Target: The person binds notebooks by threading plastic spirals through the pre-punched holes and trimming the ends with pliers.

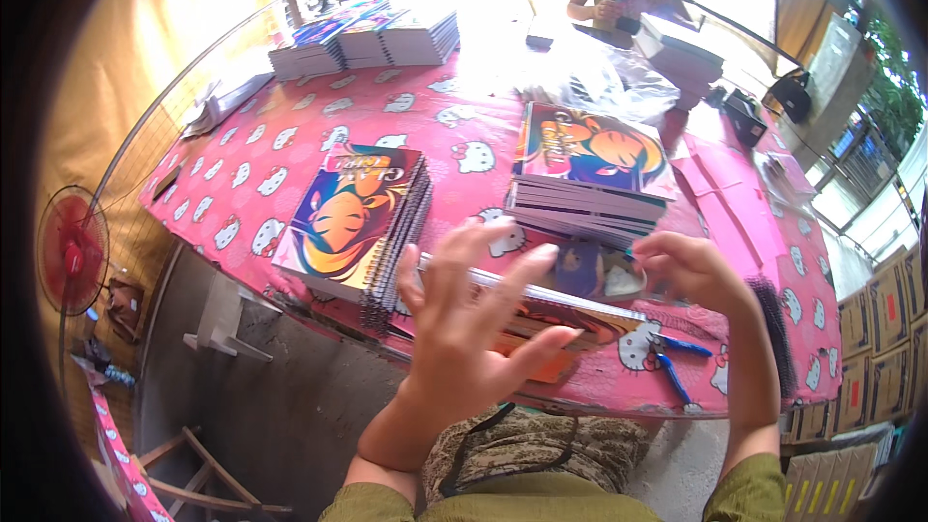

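My left hand point(464, 329) is over a notebook point(599, 324) with an orange, colourful cover, tilted at the table's front edge; its fingers are spread, and part of the notebook is hidden behind them. My right hand point(691, 271) is raised beyond the notebook's right end, fingers bent with a gap to the thumb and nothing visible between them. Just past the notebook lie a small dark blue item and a whitish item point(621, 280) I cannot make out. Blue-handled pliers point(677, 367) rest at the notebook's right.
Spiral-bound notebooks point(348, 213) are stacked at left, unbound page blocks point(590, 203) at centre. More stacks point(367, 37) stand at the far left. Black spiral coils point(771, 338) lie at right. A person point(628, 0) sits across the pink table point(319, 116). A red fan point(73, 251) stands left.
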The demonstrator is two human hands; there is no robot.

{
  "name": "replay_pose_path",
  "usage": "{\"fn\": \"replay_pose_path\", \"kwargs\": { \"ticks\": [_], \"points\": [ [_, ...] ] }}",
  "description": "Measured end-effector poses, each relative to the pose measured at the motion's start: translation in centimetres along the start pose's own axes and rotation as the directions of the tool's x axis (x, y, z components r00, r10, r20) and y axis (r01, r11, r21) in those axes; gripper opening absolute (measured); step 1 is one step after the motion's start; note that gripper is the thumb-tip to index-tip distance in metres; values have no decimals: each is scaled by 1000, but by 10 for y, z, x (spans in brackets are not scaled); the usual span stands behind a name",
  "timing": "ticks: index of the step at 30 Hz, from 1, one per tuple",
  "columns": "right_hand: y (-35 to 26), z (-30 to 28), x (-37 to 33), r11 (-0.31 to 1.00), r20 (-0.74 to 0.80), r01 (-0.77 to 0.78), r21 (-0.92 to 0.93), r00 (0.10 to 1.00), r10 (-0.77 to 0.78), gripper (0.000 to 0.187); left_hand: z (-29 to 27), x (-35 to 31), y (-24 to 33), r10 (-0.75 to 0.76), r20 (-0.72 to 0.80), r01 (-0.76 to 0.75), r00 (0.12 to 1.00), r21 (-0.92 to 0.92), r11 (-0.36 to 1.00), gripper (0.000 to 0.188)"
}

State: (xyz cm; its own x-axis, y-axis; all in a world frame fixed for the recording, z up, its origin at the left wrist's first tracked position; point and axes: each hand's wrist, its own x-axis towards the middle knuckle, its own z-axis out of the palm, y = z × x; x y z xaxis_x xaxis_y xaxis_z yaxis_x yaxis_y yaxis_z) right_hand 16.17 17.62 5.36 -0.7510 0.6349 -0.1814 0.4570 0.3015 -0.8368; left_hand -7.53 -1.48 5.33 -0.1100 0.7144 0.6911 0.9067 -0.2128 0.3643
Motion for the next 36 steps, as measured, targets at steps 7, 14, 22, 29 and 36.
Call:
{"fn": "replay_pose_path", "kwargs": {
  "ticks": [7, 14, 22, 29, 36],
  "points": [
    [76, 42, 26, 476, 22, 205, -855, 932, -362, 43, 37, -4, 11, 17, 46, -8, 999, -201, 980, 28],
    [15, 19, 2, 991, -145, -22, -133, 989, 3, 30, 39, -4, 12, 25, -30, -31, 999, -236, 971, 28],
    [20, 23, 3, 971, -40, 192, -142, 979, -200, 28, 40, -7, 14, -18, 3, 18, 1000, -236, 972, 34],
    [2, 41, 14, 662, 9, 442, 605, 828, -561, 19, 26, -10, 9, -129, 38, 134, 991, -166, 977, 54],
    [10, 38, 28, 748, 38, 484, 453, 828, -559, 26, 17, -8, -15, -154, -69, 144, 986, -134, 981, 36]
  ]
}}
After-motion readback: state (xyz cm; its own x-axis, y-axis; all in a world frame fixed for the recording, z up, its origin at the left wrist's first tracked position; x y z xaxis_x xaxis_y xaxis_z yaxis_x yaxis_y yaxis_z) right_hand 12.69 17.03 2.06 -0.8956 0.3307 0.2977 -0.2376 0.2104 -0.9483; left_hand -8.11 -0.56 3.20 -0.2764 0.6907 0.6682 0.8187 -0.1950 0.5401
